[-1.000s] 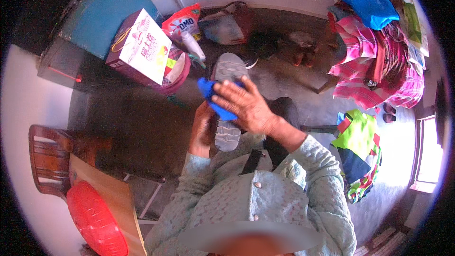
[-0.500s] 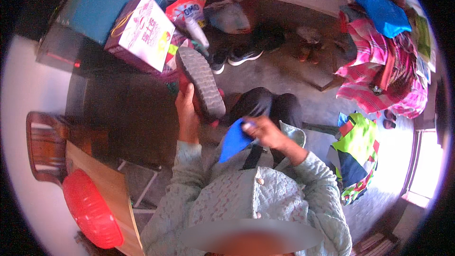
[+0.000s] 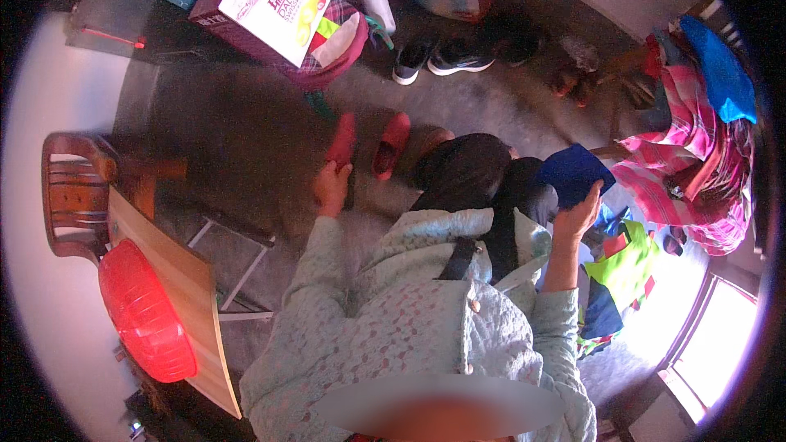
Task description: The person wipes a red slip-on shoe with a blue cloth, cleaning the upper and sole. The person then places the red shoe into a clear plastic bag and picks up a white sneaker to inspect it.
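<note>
In my left hand (image 3: pixel 331 190), out to the left of my knees, is a red slipper (image 3: pixel 341 141), gripped by its rear end and turned on its side. A matching red slipper (image 3: pixel 391 146) is to the right of it, by my feet; whether a foot is inside I cannot tell. My right hand (image 3: pixel 580 213) is raised beyond my right knee. Its fingers close on the near edge of a dark blue cloth piece (image 3: pixel 573 175), which spreads out flat above them.
Dark shoes with white soles (image 3: pixel 458 60) stand ahead, near a carton (image 3: pixel 270 4) and a white bottle (image 3: pixel 376 2). Pink plaid fabric (image 3: pixel 684 168) is heaped at right, above bright green scraps (image 3: pixel 626 258). A red basin (image 3: pixel 147 311) rests on a wooden board (image 3: pixel 196 319) at left.
My left hand has lowered the slipper and turned its grey sole out of sight. My right hand has swung from my lap out to the right with the blue cloth. The view has shifted.
</note>
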